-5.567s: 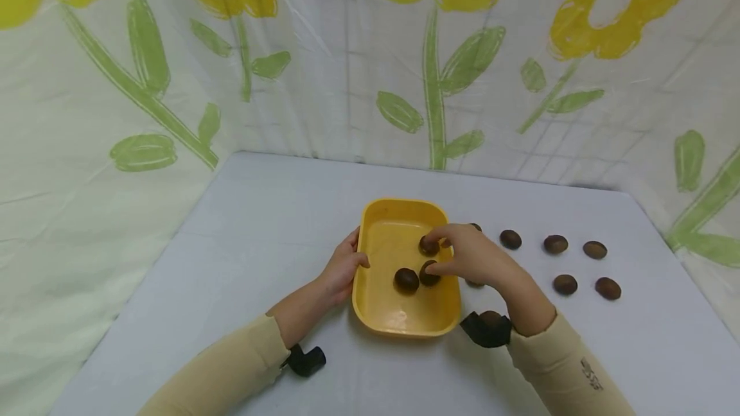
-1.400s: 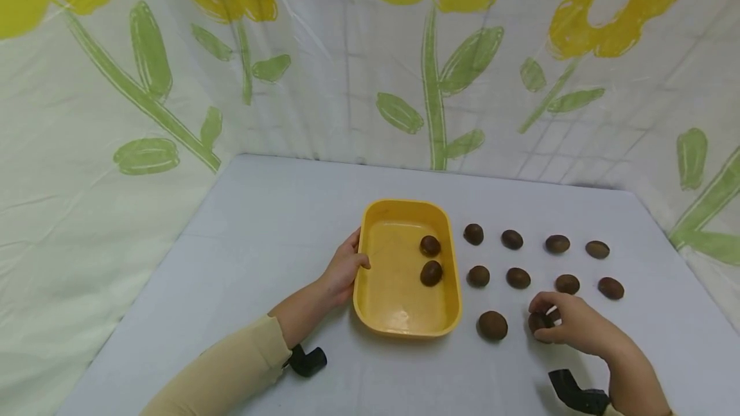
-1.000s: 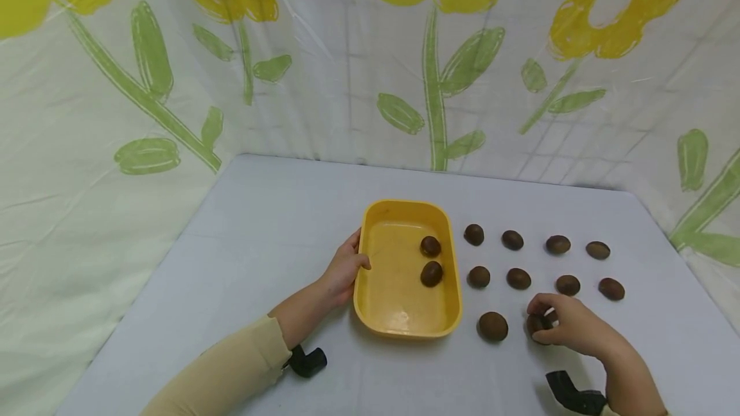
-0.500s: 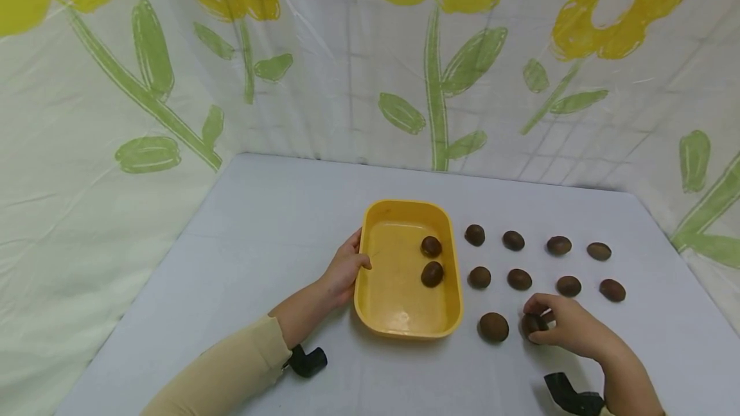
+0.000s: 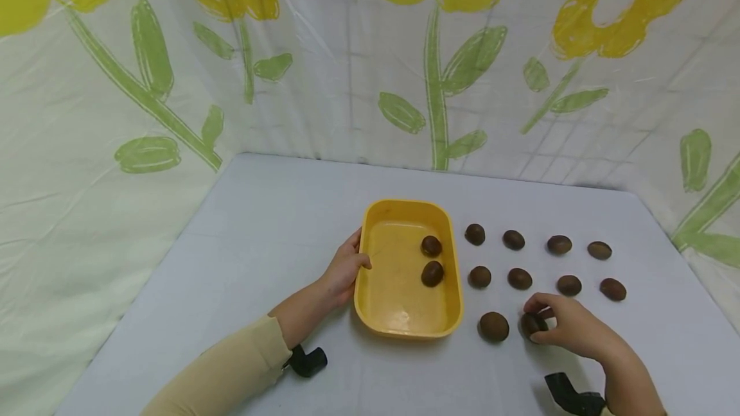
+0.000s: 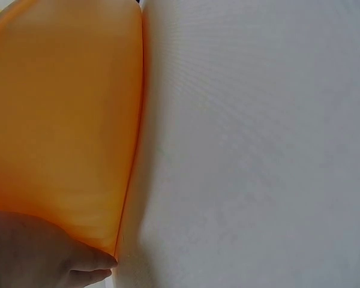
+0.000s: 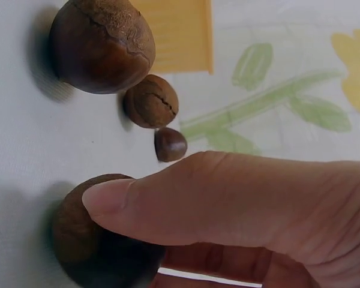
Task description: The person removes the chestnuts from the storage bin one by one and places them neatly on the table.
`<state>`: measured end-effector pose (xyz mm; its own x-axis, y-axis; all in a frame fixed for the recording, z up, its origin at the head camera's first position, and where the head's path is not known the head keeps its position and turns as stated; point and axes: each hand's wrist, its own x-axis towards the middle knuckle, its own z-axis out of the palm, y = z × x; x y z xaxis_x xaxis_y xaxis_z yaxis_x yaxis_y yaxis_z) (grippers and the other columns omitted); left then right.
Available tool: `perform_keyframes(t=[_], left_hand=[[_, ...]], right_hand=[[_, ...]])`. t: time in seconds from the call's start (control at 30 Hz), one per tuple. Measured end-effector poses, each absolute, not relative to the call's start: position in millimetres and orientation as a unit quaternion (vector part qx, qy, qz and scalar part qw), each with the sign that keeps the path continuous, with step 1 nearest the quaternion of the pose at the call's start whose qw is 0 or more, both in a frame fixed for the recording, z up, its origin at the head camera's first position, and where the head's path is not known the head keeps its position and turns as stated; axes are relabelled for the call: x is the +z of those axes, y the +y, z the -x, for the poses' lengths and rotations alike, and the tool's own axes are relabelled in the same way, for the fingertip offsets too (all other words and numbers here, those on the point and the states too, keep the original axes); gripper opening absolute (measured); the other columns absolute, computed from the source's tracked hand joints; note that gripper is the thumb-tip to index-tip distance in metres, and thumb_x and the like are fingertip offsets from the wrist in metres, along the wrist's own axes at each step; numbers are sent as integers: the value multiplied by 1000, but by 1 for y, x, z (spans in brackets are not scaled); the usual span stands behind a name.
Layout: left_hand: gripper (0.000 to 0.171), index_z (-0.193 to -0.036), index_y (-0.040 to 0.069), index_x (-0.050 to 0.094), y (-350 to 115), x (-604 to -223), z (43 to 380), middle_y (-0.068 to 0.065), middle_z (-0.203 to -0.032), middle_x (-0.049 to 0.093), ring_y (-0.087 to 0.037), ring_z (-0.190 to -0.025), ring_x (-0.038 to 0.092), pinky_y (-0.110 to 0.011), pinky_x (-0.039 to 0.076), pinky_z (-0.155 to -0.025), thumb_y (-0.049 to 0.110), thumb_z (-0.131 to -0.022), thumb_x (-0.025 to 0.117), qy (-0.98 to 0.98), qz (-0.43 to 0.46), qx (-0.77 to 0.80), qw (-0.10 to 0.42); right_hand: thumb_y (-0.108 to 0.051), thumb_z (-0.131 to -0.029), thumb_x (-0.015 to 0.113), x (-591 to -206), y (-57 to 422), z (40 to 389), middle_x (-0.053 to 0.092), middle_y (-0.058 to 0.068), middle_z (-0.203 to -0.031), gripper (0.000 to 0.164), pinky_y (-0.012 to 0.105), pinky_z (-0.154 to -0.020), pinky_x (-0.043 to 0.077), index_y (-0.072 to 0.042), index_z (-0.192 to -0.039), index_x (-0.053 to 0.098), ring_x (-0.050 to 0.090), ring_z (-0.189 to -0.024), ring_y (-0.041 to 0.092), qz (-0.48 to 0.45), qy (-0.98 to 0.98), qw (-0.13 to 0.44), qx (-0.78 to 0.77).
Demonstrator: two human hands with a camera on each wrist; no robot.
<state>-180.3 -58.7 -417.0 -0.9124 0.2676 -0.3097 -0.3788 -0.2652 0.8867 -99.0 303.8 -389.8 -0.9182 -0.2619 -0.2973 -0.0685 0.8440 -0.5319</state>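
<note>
My left hand grips the left wall of a yellow plastic tray, thumb over the rim, fingers outside. In the left wrist view, fingertips lie against the orange-looking tray wall. Inside the tray, by its right wall, lie two chestnuts, a rear one and a nearer one. To the tray's right, my right hand pinches a chestnut at the table surface, between thumb and fingers. The right wrist view shows the thumb pressed on this chestnut. Just left sits a larger chestnut.
Behind the right hand, more chestnuts form two rows on the white table, including one at the back right and one in the middle row. A flower-printed curtain hangs behind the table.
Earlier the right hand was over the tray, which held three chestnuts; now two lie there. The right hand is at the front row, having shifted its chestnut slightly left. The left hand stays put.
</note>
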Motion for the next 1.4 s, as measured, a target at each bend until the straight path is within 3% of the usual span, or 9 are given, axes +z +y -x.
perform_keyframes(t=[0.33,0.6,0.97,1.4], left_hand=[[84,-150,10,11,-58,-416,181,-6,-155,19,-26,-139,27,-42,27,-113,-17,-75,32,566,46,798,203],[83,-150,10,10,-59,-420,182,-9,-155,20,-28,-138,29,-43,27,-112,-17,-74,32,573,47,793,203],[83,-150,9,11,-59,-420,181,-7,-155,19,-26,-139,27,-42,27,-113,-17,-74,33,574,51,793,199],[83,-150,9,11,-59,-420,182,-7,-155,18,-26,-139,27,-42,26,-113,-17,-75,32,566,44,798,202]], right_hand=[[-20,-68,78,-385,307,100,63,15,-107,52,45,-78,52,2,-112,59,62,-94,31,82,943,190,-260],[-27,-70,77,-369,306,109,62,21,-105,58,44,-73,53,4,-115,56,63,-91,32,86,956,154,-232],[-18,-76,72,-334,284,144,60,26,-114,49,37,-66,55,7,-115,59,62,-95,37,131,957,158,-207],[-16,-83,66,-306,221,173,62,20,-118,38,42,-80,53,0,-117,62,61,-101,33,164,950,169,-204]])
